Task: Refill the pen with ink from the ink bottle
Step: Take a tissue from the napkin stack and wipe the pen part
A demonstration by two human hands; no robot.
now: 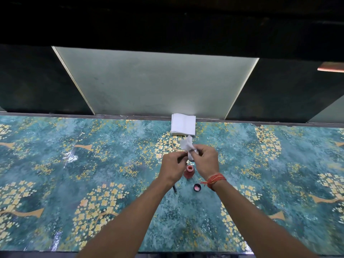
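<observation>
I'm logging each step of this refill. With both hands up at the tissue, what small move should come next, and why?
Probably finish the wipe, then cap the bottle. Both the left hand and right hand pinch a crumpled tissue around something small, hidden by the fingers. The ink bottle stands open below them, its cap lying beside it, so a spill seems possible.

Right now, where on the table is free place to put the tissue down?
Free: the wide table left of the left hand, and the stretch right of the right hand. Crowded: the middle, where the open ink bottle, its cap, a dark pen part and the tissue stack lie.
</observation>
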